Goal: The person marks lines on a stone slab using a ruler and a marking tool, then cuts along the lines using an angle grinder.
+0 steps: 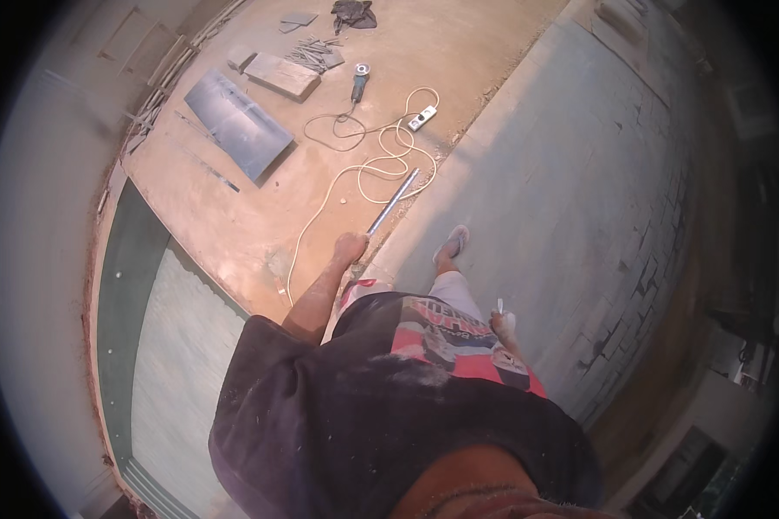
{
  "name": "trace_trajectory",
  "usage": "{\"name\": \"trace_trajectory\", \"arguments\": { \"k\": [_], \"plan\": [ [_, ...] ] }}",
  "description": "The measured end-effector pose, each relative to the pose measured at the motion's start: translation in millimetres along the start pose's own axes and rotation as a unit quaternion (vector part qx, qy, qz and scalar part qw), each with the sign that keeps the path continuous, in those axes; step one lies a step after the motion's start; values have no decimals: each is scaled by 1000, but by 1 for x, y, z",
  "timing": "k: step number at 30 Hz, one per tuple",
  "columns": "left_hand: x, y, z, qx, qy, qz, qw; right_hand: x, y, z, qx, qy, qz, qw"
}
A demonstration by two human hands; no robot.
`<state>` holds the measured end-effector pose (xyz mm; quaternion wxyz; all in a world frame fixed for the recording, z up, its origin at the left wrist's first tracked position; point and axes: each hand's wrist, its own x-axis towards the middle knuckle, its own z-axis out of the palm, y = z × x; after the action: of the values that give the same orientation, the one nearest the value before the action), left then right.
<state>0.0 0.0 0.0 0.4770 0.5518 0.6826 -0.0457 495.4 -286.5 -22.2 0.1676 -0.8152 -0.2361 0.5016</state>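
My left hand (pixel 350 248) is closed round the near end of a long, thin, silvery metal bar (pixel 395 201), which slants up and away to the right over the ground. Held lower at my right side, my right hand (pixel 501 323) is closed on a small white stick-like thing (pixel 500 305) whose tip shows above the fingers; its exact kind is too small to tell. Beyond the bar, a pale cable (pixel 329 195) lies in loops on the ground, running to a white power strip (pixel 422 118). An angle grinder (pixel 360 84) rests farther off with its disc upward.
A large dark sheet or slab (pixel 238 125) lies on the brown ground, with a block (pixel 283 76) and a pile of offcuts (pixel 314 54) behind it. A dark crumpled cloth (pixel 354 15) is at the back. A grey paved strip (pixel 563 173) runs along the right. My sandalled foot (pixel 453 244) stands on it.
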Motion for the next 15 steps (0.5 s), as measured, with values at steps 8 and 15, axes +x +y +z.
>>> {"name": "trace_trajectory", "arguments": {
  "k": [8, 15],
  "plan": [
    [94, 160, -39, 118, 85, 37, 989, 221, -193, -104, 34, 26, -73, 996],
    [97, 235, -84, 157, 170, 72, 970, 327, -411, -160, 48, -27, -214, 975]
  ]
}}
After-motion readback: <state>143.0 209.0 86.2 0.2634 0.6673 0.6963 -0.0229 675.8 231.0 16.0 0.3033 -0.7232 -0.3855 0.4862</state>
